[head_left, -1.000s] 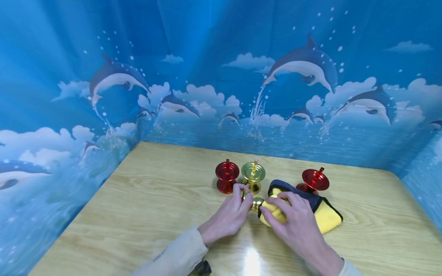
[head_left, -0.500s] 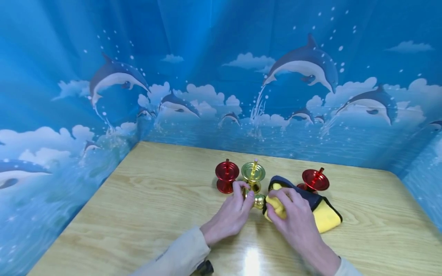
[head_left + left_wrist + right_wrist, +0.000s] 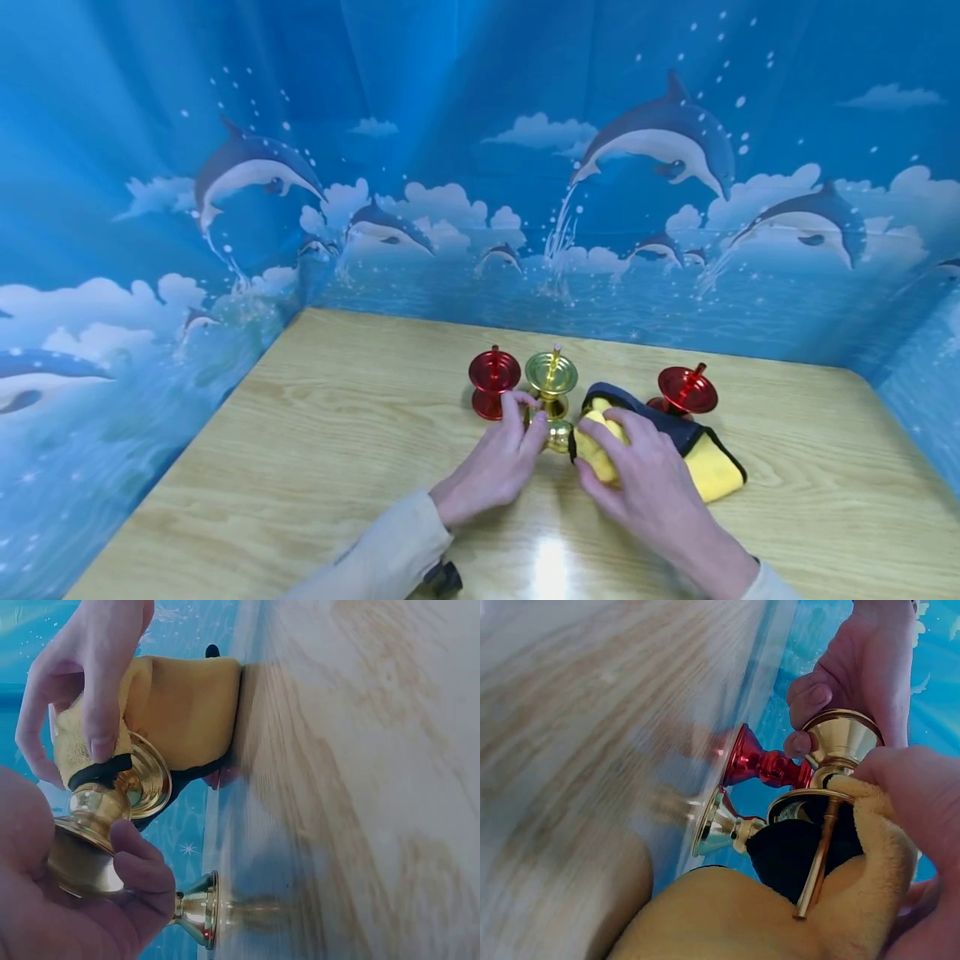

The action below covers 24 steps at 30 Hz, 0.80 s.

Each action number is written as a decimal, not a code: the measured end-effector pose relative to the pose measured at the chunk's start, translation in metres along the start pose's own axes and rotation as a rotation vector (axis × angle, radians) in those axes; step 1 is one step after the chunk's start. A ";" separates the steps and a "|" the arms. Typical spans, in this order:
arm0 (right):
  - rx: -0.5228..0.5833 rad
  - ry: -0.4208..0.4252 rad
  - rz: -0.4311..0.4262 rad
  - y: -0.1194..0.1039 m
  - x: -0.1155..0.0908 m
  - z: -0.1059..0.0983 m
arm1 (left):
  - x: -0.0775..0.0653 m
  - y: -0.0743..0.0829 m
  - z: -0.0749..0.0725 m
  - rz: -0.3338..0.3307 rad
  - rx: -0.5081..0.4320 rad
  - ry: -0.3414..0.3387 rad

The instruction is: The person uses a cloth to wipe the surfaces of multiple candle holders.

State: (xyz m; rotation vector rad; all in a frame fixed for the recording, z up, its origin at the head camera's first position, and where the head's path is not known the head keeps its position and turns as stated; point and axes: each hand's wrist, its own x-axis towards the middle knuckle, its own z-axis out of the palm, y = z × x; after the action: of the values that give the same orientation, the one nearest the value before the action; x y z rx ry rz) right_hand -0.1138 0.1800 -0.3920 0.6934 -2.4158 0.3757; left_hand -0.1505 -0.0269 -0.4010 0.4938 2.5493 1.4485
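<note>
A gold candle holder (image 3: 558,436) with a dish and a central spike lies on its side, raised in both hands. My left hand (image 3: 491,467) grips its flared base (image 3: 86,862), thumb and fingers around it. My right hand (image 3: 652,483) pinches a yellow cloth (image 3: 712,915) with dark trim and a navy back against the holder's stem and dish. In the right wrist view the spike (image 3: 821,859) points out across the cloth, and part of the dish is hidden by it. The cloth's loose end (image 3: 712,471) hangs right of my right hand.
Behind the hands stand a red candle holder (image 3: 494,379) and a second gold one (image 3: 551,375), side by side. Another red candle holder (image 3: 687,390) stands at right behind the cloth. A blue dolphin-print curtain (image 3: 450,208) borders the wooden table (image 3: 337,400).
The fingers of my right hand and the bunched cloth have shifted slightly along the gold candle holder. My left hand keeps its grip, almost in the same place.
</note>
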 end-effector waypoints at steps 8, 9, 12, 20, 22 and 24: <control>-0.135 0.043 -0.134 -0.001 -0.003 0.007 | 0.004 0.004 0.000 -0.207 -0.303 -0.119; -0.149 0.050 -0.152 -0.002 -0.004 0.007 | 0.005 0.004 0.000 -0.249 -0.360 -0.140; -0.146 0.073 -0.169 -0.002 -0.006 0.008 | 0.005 0.002 0.000 -0.288 -0.429 -0.177; -0.047 0.131 -0.077 0.003 -0.001 0.005 | -0.001 -0.008 0.004 0.023 -0.108 -0.128; -0.045 0.125 -0.075 0.004 0.000 0.005 | 0.000 -0.008 0.005 0.046 -0.062 -0.085; -0.065 0.110 -0.092 0.003 0.000 0.005 | 0.001 -0.006 0.006 0.002 -0.079 -0.059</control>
State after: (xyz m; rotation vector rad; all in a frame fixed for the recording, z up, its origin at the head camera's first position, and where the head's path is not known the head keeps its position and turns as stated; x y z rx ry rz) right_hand -0.1180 0.1810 -0.3959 0.7334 -2.2735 0.2882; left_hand -0.1511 -0.0245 -0.4094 0.5191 2.4360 1.5055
